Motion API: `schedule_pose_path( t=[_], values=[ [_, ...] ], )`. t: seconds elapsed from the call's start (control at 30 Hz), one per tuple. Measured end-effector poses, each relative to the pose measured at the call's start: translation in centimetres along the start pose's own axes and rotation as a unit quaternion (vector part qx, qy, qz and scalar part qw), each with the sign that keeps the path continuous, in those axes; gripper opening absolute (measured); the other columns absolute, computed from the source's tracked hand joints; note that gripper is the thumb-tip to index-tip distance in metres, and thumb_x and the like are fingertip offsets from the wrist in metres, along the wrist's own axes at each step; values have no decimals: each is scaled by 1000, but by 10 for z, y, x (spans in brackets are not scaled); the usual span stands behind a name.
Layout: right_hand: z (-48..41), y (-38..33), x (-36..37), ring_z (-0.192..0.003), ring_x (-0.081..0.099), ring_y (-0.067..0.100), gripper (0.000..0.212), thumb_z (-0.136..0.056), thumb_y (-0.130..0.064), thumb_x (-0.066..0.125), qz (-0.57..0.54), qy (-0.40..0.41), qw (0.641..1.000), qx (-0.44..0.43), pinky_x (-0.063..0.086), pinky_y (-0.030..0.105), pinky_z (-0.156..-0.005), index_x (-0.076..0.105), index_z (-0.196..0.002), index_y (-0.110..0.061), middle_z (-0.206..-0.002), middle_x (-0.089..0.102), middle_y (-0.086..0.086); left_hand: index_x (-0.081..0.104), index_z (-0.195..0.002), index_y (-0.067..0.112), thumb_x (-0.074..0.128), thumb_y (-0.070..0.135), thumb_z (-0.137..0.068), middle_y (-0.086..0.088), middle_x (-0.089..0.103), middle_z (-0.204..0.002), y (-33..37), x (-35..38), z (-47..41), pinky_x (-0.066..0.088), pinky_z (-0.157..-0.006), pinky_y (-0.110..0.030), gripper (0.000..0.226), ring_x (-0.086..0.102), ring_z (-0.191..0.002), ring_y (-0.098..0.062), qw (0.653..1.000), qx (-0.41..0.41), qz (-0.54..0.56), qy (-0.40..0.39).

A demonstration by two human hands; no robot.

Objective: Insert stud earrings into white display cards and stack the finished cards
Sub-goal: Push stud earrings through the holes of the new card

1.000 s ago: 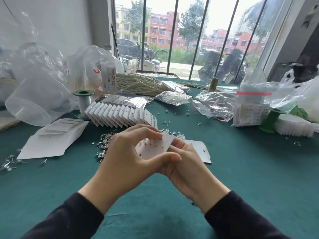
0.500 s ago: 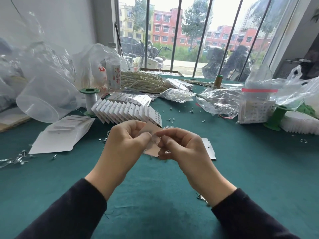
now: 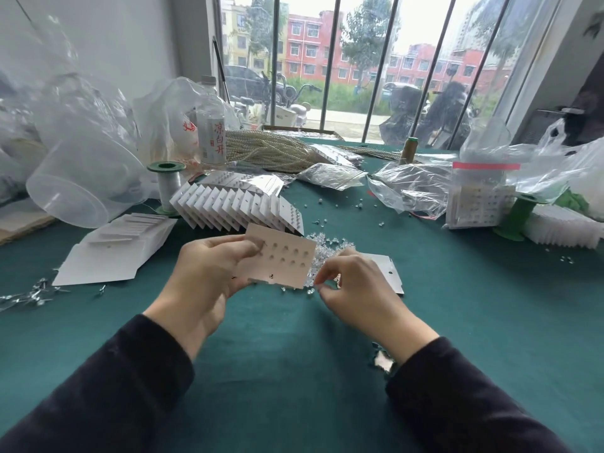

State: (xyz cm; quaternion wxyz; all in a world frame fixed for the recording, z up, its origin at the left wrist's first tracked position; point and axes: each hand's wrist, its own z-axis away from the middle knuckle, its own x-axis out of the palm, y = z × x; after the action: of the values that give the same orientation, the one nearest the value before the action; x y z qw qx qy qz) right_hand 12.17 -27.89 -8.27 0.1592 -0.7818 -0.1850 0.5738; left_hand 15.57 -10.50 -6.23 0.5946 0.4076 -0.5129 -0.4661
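Observation:
My left hand pinches a white display card by its left edge and holds it up, back side toward me, with rows of stud posts showing. My right hand is off the card, fingers curled at the pile of clear earring backs on the green table; whether it pinches one is hidden. A row of finished cards stands just behind. One blank card lies flat beside my right hand. A flat stack of blank cards lies to the left.
A clear plastic tub lies on its side at left, with a green spool and a bottle behind. Plastic bags and a bagged card pack crowd the right. Loose metal studs lie at far left.
My hands have separated: the left now holds the card alone, turned to show its back, and the right has dropped to the pile of clear backs.

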Motion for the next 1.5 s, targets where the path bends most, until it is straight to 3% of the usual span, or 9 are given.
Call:
schedule_pose_path(
  t=[0.13,0.27,0.37,0.5,0.63,0.77,0.97,1.37,1.5],
  values=[
    [0,-1,2,-88,53,16,7,-79,-18,62,10,-12,1000,-16,38,24,-80,69,-80,-20,-90,53,-3,68,-79,8,67,4,-74,-8,70,-78,1,-2,-3,53,-67,-32,7,64,-75,-20,998,-45,47,1],
    [-2,-1,5,-87,54,18,7,-79,-16,62,26,-8,1000,-12,37,22,-77,68,-79,-16,-87,52,-2,67,-79,7,67,4,-73,-4,71,-61,1,-2,-3,52,-49,-25,7,66,-61,-16,997,-58,52,-5],
    [-4,1,7,-85,55,21,11,-80,-13,56,36,14,999,-7,40,27,-78,67,-78,-12,-85,56,0,65,-81,4,65,2,-76,-11,71,-69,-1,-3,-6,56,-46,-28,6,67,-65,-21,996,-76,41,-12],
    [-5,0,0,-67,52,14,7,-78,-11,60,-11,147,989,7,35,15,-64,61,-71,-12,-77,58,0,63,-86,1,64,2,-78,-15,69,-80,-8,1,-8,56,-51,-31,8,66,-70,-24,997,-80,-3,-13],
    [4,-25,-5,-70,55,12,5,-75,-5,64,-99,264,951,-127,41,15,-68,64,-72,-8,-76,60,1,61,-75,-5,60,-5,-79,-14,69,-62,-14,10,-2,53,-40,-26,4,66,-50,-20,997,-71,9,-29],
    [8,-39,9,-73,58,22,5,-76,-2,62,-57,226,952,-197,44,26,-70,64,-73,-5,-78,62,6,62,-67,-4,59,-8,-79,-5,64,-45,-20,15,0,46,-37,-19,13,61,-40,-12,997,-53,-7,-50],
    [5,-36,18,-77,57,29,10,-78,-6,54,1,191,964,-184,49,39,-64,61,-72,-2,-80,60,11,63,-61,0,62,-7,-77,-4,60,-44,-25,15,-2,48,-44,-23,18,57,-40,-12,997,-50,-35,-43],
    [4,-31,26,-73,54,25,6,-73,-2,60,-45,192,969,-146,36,23,-69,57,-68,-6,-76,58,7,64,-64,-2,62,-6,-76,-9,62,-54,-27,17,-2,49,-53,-27,13,59,-50,-17,997,-52,-44,-27],
    [7,-32,28,-72,52,24,9,-72,-7,59,-37,204,970,-124,39,30,-64,52,-67,-10,-74,56,4,64,-68,-5,61,-8,-75,-10,61,-55,-26,18,1,48,-49,-25,8,58,-45,-15,997,-51,-49,-39]
  ],
)
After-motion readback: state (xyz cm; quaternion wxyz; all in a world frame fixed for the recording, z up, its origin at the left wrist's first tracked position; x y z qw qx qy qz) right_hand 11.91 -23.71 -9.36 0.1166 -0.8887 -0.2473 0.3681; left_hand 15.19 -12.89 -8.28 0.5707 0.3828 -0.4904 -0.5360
